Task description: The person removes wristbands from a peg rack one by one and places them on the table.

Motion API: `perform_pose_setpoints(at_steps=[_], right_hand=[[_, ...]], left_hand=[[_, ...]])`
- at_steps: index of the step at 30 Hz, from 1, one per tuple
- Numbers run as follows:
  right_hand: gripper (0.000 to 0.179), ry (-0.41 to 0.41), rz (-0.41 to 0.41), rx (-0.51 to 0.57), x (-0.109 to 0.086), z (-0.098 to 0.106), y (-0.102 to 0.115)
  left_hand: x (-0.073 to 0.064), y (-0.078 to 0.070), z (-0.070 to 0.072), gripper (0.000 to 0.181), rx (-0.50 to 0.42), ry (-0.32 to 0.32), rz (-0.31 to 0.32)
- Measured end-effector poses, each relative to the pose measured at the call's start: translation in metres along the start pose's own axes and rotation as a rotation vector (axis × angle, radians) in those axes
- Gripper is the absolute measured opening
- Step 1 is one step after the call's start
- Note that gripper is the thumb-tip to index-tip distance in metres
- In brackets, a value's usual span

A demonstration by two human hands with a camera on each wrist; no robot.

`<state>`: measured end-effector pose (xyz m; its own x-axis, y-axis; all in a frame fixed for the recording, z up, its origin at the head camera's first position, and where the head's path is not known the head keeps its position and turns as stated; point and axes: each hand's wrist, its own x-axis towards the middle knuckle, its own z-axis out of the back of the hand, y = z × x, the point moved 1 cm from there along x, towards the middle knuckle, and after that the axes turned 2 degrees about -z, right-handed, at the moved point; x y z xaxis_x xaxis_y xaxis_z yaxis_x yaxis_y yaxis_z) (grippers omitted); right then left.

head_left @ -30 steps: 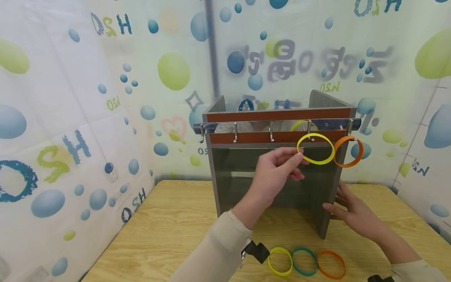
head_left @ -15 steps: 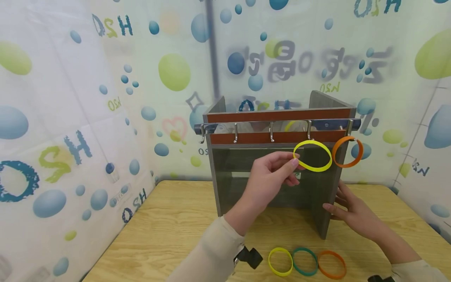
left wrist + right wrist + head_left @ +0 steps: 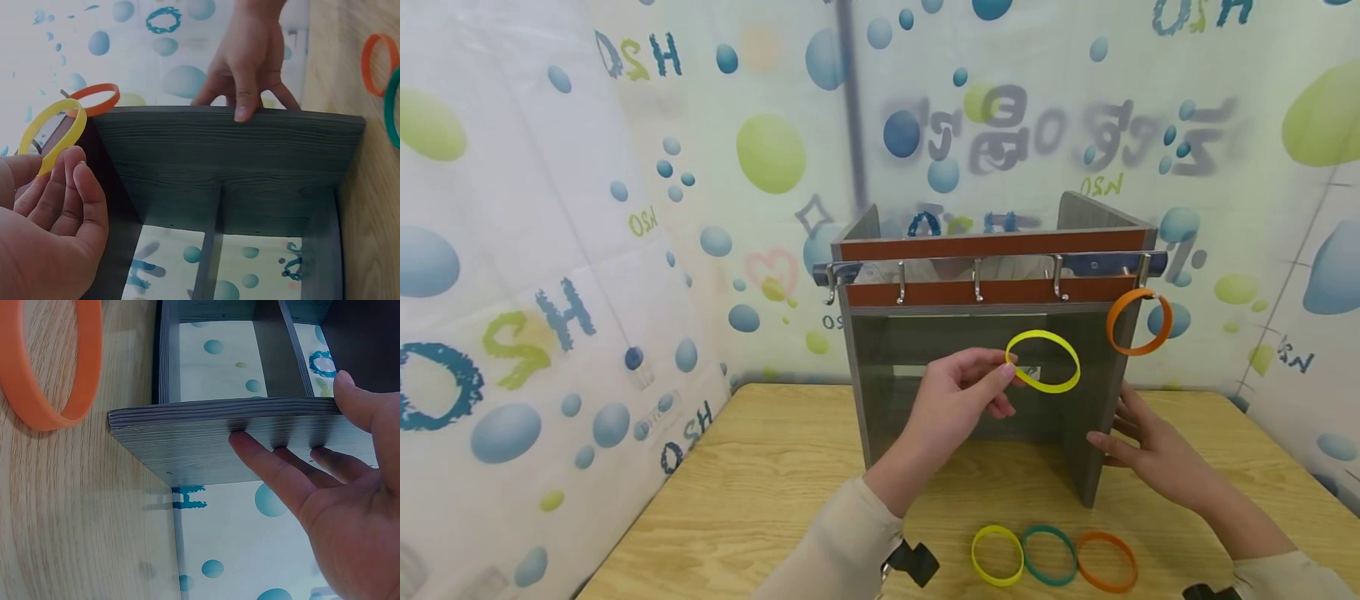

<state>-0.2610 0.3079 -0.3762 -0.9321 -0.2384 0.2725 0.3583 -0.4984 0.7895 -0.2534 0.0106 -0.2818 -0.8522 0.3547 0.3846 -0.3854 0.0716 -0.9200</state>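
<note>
A yellow silicone wristband (image 3: pixel 1054 388) is pinched between the thumb and fingers of my left hand (image 3: pixel 947 404), in front of the rack and below its hooks. My right hand (image 3: pixel 1165 467) holds the right side panel of the grey wooden rack (image 3: pixel 1097 408). In the right wrist view its thumb lies over the panel's edge (image 3: pixel 219 407) and its fingers touch the outer face. On the rightmost hook hangs an orange wristband (image 3: pixel 1166 327). The hook rail (image 3: pixel 880 267) runs across the rack's front; its other hooks carry nothing.
On the wooden table (image 3: pixel 760 467) before the rack, a yellow wristband (image 3: pixel 997 582), a green wristband (image 3: pixel 1051 582) and an orange wristband (image 3: pixel 1107 589) lie in a row. A patterned curtain (image 3: pixel 767 150) stands behind and at both sides.
My left hand has drawn the yellow wristband down and to the left, away from the hook second from the right. My right hand and the rack have stayed still.
</note>
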Motion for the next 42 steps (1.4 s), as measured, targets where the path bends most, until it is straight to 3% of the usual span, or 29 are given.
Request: perform_pose_setpoints(at_steps=[42], right_hand=[[0.098,0.0,-0.005,-0.01,-0.001,0.0,0.0]], left_hand=[[-0.021,0.046,0.039,0.022,0.096,-0.004,0.058]])
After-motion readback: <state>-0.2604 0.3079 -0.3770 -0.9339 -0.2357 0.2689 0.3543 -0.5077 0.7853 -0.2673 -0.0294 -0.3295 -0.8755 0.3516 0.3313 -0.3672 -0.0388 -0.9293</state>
